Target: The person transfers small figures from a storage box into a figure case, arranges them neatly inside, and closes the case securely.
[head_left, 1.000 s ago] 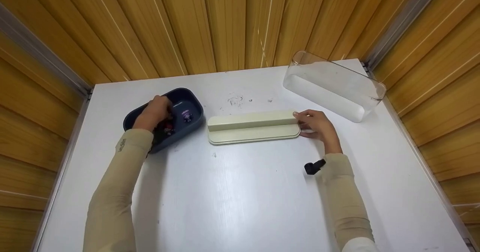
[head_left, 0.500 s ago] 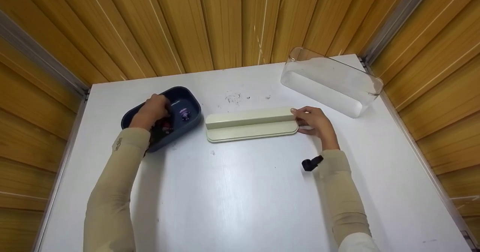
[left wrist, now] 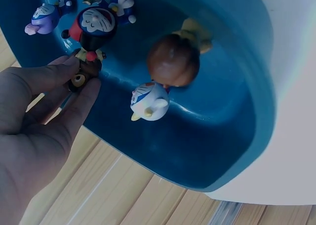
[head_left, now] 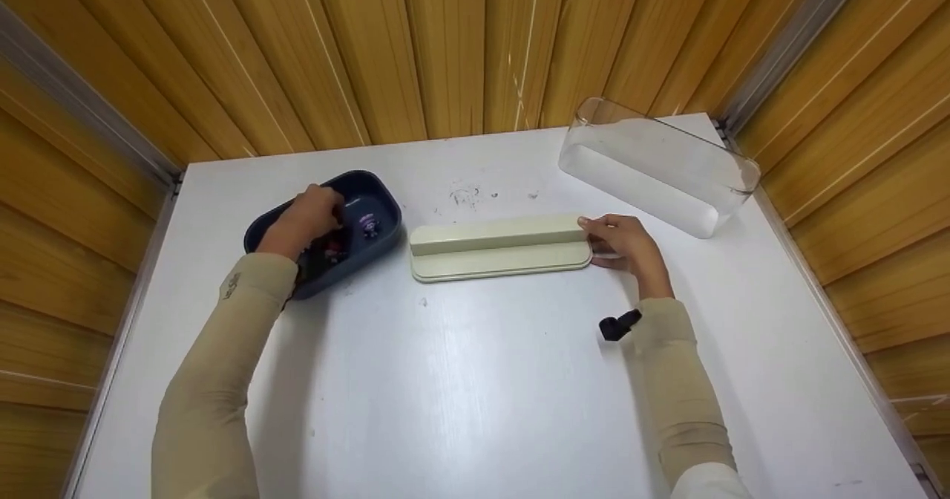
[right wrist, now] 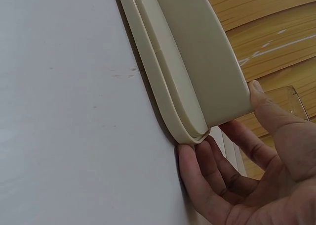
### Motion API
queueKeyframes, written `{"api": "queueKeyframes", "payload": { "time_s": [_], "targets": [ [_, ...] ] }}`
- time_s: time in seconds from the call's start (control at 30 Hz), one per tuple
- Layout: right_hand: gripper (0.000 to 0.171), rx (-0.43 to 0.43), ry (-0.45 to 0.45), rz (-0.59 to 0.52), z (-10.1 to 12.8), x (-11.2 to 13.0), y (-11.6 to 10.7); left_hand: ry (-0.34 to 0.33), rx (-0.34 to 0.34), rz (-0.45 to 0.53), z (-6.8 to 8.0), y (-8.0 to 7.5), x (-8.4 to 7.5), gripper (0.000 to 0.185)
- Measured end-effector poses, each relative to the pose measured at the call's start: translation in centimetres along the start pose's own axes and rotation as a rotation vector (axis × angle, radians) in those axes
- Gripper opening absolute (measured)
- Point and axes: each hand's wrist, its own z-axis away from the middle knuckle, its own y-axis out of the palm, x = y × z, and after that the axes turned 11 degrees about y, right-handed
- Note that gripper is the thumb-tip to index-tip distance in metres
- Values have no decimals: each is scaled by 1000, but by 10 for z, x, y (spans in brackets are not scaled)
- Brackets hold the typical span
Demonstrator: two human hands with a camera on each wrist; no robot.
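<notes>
My left hand (head_left: 306, 215) reaches into a dark blue bin (head_left: 352, 267) at the table's left. In the left wrist view its thumb and fingers pinch a small brown figurine (left wrist: 85, 75). Around it in the bin lie a purple figurine (left wrist: 45, 18), a red-and-black caped figurine (left wrist: 97, 23), a round white one (left wrist: 149, 103) and a brown-topped one (left wrist: 173, 62). My right hand (head_left: 629, 245) grips the right end of a long cream stepped stand (head_left: 505, 260). Its thumb lies on the raised step, while the other fingers curl by the rounded lower end.
A long transparent cover (head_left: 660, 168) stands at the back right, its far side close to the wood-look wall panels (head_left: 445, 53). Dark scuffs mark the white table (head_left: 460, 380) behind the stand. A black wrist camera (head_left: 617, 327) juts from the right sleeve.
The left forearm has swung slightly left while its hand stays in the bin. The right hand keeps its grip on the stand. The head view has shifted a little.
</notes>
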Motion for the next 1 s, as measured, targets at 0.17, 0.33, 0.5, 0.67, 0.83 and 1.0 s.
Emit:
{"api": "queueKeyframes", "payload": {
  "time_s": [0.17,0.33,0.5,0.67,0.83,1.0],
  "targets": [
    [50,2,-1,-14,0,0,0,33,-18,-16,2,-2,1,21],
    [50,4,4,-20,1,1,0,62,-31,-37,5,-4,1,18],
    [49,0,5,-12,0,2,0,70,-35,-31,8,-5,-1,18],
    [48,-1,13,-20,0,2,0,68,-35,-17,10,-5,-5,18],
    [51,9,22,-16,2,2,1,51,-22,-2,11,-5,-9,19],
    [52,12,24,-25,3,3,1,58,-42,25,13,-6,-14,19]
  ]
}}
